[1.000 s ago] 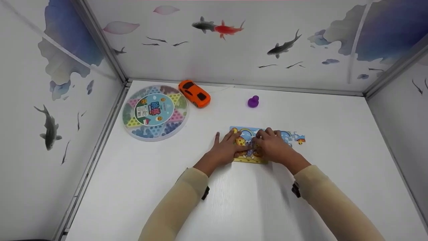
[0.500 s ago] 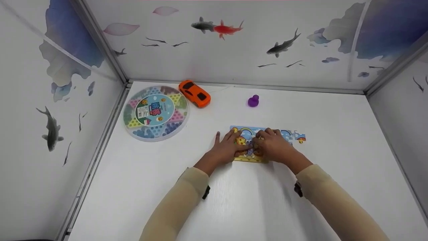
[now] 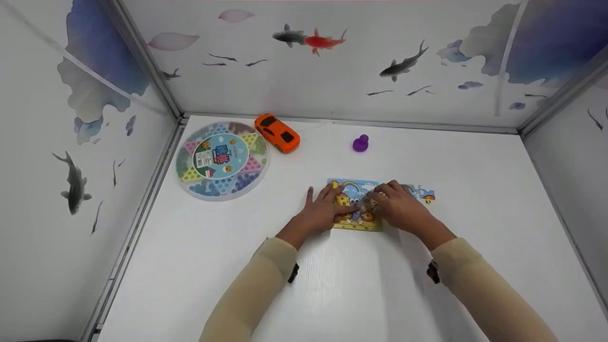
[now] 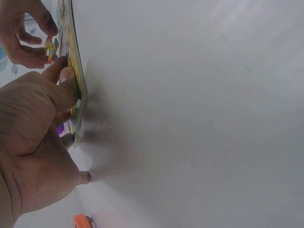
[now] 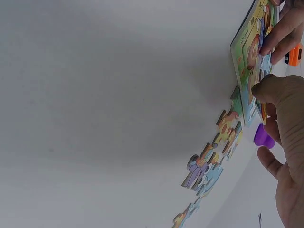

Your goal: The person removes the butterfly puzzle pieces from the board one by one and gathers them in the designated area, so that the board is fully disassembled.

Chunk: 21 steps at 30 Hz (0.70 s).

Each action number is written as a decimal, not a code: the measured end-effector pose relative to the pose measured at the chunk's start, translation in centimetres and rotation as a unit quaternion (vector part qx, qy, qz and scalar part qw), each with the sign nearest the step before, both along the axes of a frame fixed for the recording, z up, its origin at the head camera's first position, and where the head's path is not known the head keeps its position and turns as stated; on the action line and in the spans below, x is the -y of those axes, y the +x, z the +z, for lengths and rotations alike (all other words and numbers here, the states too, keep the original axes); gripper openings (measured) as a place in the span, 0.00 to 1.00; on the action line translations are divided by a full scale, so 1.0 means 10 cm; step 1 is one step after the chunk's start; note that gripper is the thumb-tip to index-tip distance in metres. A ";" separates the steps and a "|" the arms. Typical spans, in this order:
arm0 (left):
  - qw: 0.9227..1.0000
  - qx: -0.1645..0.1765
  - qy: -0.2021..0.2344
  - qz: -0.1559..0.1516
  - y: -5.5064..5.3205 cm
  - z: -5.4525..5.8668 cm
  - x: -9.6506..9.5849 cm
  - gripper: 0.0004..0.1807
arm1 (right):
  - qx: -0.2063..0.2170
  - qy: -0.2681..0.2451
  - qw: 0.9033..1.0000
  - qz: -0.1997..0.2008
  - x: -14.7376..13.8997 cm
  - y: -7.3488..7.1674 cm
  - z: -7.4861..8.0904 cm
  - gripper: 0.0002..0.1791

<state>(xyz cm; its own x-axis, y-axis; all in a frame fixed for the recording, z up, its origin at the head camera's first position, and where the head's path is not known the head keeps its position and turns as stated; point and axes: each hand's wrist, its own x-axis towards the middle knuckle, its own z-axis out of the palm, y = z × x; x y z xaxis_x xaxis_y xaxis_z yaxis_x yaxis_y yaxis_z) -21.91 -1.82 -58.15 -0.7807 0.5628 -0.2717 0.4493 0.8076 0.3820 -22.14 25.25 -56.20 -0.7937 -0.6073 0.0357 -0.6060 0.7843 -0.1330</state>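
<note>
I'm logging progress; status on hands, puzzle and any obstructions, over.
Left hand resting on board. Right hand pinching a piece at it. More pieces to board's right. Purple toy beyond, apparently not in the way.

From my seat I'm watching both forearms slanting inward, the left arm (image 3: pixel 251 285) and the right arm (image 3: pixel 494 289) both sleeved in beige, with each wrist showing bare beyond the cuff. The left hand (image 3: pixel 316 215) is lying palm down, its fingers spreading out straight, the little finger standing well apart and the thumb pointing toward the other hand. The right hand (image 3: pixel 401 207) is arching, knuckles raised, its thumb and fingertips pinching near the left thumb.
</note>
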 end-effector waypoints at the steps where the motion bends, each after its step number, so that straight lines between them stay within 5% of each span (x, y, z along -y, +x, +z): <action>1: 1.000 0.002 -0.003 0.000 0.01 0.03 0.00 0.31 | -0.002 0.002 1.000 -0.004 -0.03 0.00 0.00 0.24; 21: 1.000 0.006 0.012 0.009 0.01 0.02 -0.01 0.31 | 0.050 -0.064 0.994 -0.076 -0.64 0.12 0.00 0.36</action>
